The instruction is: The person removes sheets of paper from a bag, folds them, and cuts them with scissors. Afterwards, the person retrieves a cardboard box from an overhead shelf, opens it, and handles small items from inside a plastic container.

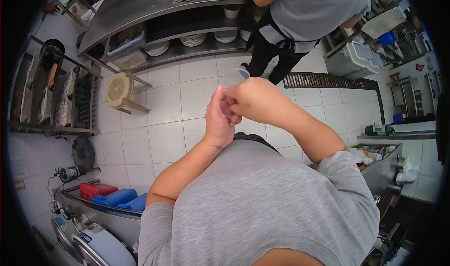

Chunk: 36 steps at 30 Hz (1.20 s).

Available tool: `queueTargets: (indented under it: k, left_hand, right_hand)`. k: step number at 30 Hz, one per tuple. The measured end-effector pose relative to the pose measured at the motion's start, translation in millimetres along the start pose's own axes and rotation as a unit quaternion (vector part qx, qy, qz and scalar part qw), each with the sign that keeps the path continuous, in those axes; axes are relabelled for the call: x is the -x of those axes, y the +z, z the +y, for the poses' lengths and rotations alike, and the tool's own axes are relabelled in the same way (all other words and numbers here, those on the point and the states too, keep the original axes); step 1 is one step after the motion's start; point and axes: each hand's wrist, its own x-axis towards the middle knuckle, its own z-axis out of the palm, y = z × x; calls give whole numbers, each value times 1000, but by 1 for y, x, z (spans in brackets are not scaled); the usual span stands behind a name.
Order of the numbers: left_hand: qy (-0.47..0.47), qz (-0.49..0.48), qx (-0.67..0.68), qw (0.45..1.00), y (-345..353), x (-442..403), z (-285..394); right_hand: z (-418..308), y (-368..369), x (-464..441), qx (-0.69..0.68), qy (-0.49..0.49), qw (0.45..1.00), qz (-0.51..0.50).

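In front of my belly, both hands are close together around a clear plastic cup (236, 76), whose round rim shows just beyond my fingers. My left hand (219, 118) is curled about its near part, with the thumb pointing up. From the right, my right hand (255, 96) bends over it, its back toward me and its fingertips tucked in against the left palm. The cup's lower part is mostly hidden by my fingers, and I cannot make out whether anything is in it.
Ahead stands a steel counter (119, 20) with stacked plates (192, 40) below. A co-worker (314, 17) is just beyond my hands, right of centre. A beige plastic stool (121, 91) stands left; a floor drain grate (323, 81) runs right. Blue containers (115, 196) are at lower left.
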Motion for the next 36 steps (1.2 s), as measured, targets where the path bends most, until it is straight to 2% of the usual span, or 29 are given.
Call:
queueTargets:
  k: [5,10,14,16,17,18,19,20,22,25,29,31,36]
  left_hand:
    - [3,2,-7,1000,3,2,6]
    - [-10,-8,15,1000,1,0,7]
    - [-66,21,52,996,-2,-5,3]
    - [-109,73,58,990,6,-3,4]
    - [-102,51,72,991,0,-5,0]
    - [-118,78,82,986,-2,-6,-2]
    - [-133,106,93,981,5,-6,1]
    - [-148,135,104,974,9,-6,4]
    - [-148,102,120,976,3,-7,1]
    - [-157,73,136,975,-4,-6,1]
    - [-144,107,135,974,9,-5,3]
    - [-134,110,135,976,7,-7,3]
    - [-154,4,169,973,-37,-18,-13]
  right_hand:
    - [9,-16,3,-91,-21,995,21]
    - [0,-22,6,-66,3,998,-5]
    - [-10,-10,3,-86,14,996,10]
    - [-7,7,-5,19,-16,1000,14]
    - [-5,17,-8,65,-36,997,24]
    - [-6,22,-9,110,-56,992,33]
    - [-16,13,-8,99,-58,993,3]
    - [-15,16,-7,98,-74,992,23]
    - [-9,28,-10,96,-107,988,62]
    - [-11,34,-10,94,-98,987,83]
    - [-8,31,-9,100,-162,978,87]
    - [-6,40,-13,40,-80,992,89]
    - [-11,26,-4,69,-86,992,65]
